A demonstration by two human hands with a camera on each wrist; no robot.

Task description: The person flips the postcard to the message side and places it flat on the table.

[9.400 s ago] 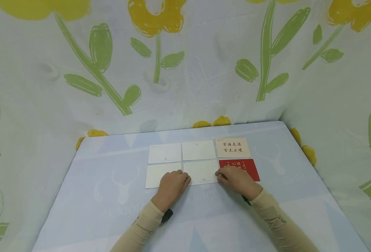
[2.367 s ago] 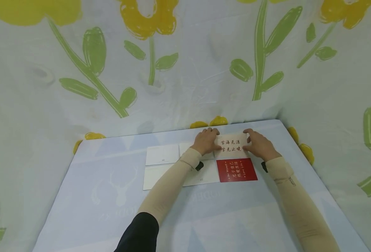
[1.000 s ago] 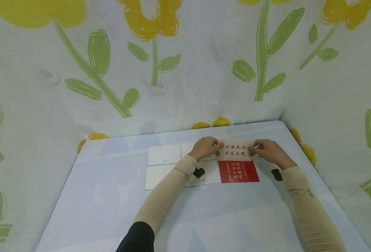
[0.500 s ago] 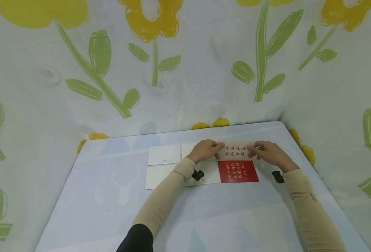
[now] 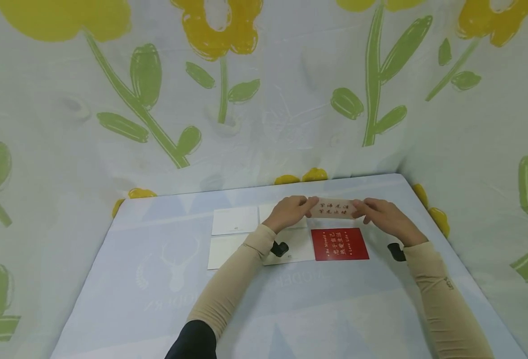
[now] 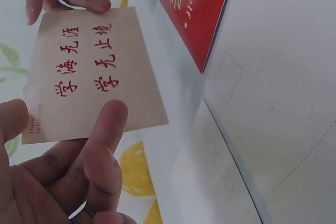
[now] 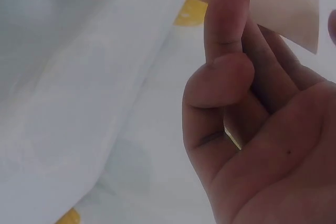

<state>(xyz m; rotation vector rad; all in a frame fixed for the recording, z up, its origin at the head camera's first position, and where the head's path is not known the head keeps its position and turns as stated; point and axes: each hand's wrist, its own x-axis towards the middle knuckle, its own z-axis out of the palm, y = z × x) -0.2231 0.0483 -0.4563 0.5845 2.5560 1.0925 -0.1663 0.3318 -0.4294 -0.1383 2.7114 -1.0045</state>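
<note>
A beige postcard [image 5: 333, 208] with dark red handwritten-style characters is held up off the table, tilted so its face looks foreshortened in the head view. My left hand [image 5: 288, 213] grips its left end, with a fingertip on the printed face in the left wrist view. At its right end my right hand [image 5: 387, 218] pinches the card between thumb and fingers; the right wrist view shows this end close up. Just below, a red postcard [image 5: 340, 244] with white lettering lies flat on the table.
White postcards lie in two rows to the left, among them an upper left card [image 5: 234, 221] and a lower middle card [image 5: 297, 242], partly covered by my left arm. The pale blue table [image 5: 124, 279] ends at a flower-printed curtain [image 5: 286, 109] behind.
Earlier both hands were at the lower row of cards. They then moved to the beige postcard at the upper right, took its ends, lifted it and tilted it.
</note>
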